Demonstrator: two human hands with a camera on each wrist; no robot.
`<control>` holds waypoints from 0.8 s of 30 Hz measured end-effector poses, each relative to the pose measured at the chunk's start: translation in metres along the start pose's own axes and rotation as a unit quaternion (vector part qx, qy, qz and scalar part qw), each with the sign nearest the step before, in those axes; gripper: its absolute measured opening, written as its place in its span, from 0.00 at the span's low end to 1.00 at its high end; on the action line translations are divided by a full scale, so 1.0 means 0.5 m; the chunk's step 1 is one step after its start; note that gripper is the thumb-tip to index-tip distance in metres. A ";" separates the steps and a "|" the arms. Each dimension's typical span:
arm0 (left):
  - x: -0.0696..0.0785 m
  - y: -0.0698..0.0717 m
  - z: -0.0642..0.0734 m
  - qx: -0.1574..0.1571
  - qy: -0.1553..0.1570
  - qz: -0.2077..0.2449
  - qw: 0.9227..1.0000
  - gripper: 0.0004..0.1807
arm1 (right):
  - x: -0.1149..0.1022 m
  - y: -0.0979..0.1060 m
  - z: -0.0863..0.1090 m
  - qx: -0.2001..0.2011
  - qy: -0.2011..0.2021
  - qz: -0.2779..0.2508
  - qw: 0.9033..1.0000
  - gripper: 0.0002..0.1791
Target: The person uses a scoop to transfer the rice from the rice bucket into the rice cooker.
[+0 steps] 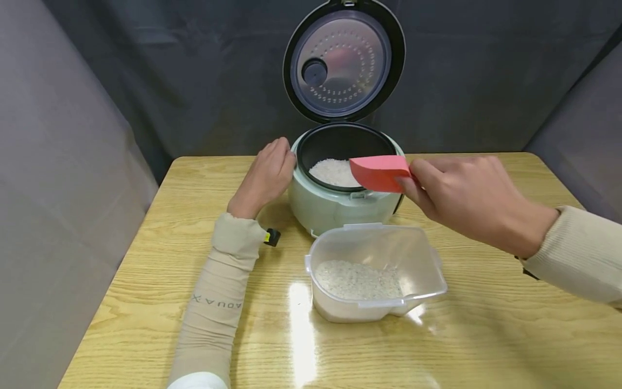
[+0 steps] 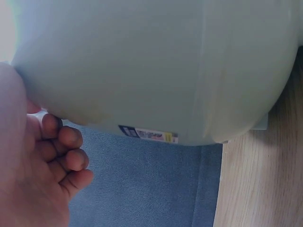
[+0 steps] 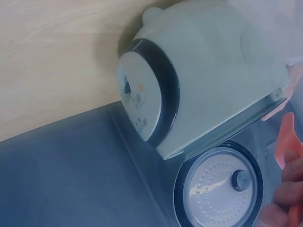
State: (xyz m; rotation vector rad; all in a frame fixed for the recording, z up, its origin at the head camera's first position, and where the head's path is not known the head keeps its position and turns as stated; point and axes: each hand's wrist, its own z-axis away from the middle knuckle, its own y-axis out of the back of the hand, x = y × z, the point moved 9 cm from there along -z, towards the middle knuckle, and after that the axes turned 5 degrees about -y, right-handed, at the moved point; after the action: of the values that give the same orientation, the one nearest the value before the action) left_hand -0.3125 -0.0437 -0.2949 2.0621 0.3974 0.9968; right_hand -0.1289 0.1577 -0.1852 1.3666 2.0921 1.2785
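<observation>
A pale green rice cooker (image 1: 335,210) stands at the back of the table, its round lid (image 1: 357,92) raised. White rice (image 1: 328,172) lies in its dark inner pot (image 1: 320,143). My left hand (image 1: 266,175) holds the cooker's left side near the rim; in the left wrist view its fingers (image 2: 71,137) are curled beside the shell. Between thumb and fingers, my right hand (image 1: 466,197) grips a pink scoop (image 1: 379,172) over the pot's front right rim. The right wrist view shows the scoop (image 3: 286,137) at its right edge.
In front of the cooker sits a clear plastic container (image 1: 418,246), with rice (image 1: 359,281) inside. The wooden table (image 1: 194,259) backs onto a dark grey curtain (image 1: 218,81). Grey panels (image 1: 63,189) flank both sides.
</observation>
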 end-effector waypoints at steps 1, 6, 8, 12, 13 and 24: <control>0.000 0.000 0.000 0.000 0.000 0.000 1.000 0.13 | -0.004 0.002 0.004 0.005 0.005 0.001 1.000 0.24; 0.002 -0.001 -0.002 0.001 -0.003 -0.003 1.000 0.13 | -0.029 0.014 0.017 0.016 0.028 0.010 0.999 0.31; 0.001 0.000 -0.002 0.001 -0.001 -0.001 1.000 0.13 | -0.041 0.021 0.020 0.025 0.039 0.015 0.999 0.30; -0.001 0.000 -0.002 0.000 0.002 -0.002 1.000 0.13 | -0.064 0.035 0.025 0.047 0.057 0.017 0.997 0.29; -0.001 0.000 -0.002 0.000 0.002 -0.002 1.000 0.13 | -0.068 0.038 0.027 0.049 0.060 0.016 0.997 0.28; 0.001 -0.001 0.000 -0.001 0.002 -0.001 1.000 0.13 | -0.096 0.048 0.048 0.050 0.076 0.002 0.996 0.28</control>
State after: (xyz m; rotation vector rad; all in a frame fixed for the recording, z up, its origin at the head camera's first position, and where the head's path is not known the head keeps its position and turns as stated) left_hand -0.3122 -0.0433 -0.2949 2.0579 0.4001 1.0007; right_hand -0.0761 0.1319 -0.1878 1.3533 2.2855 1.3339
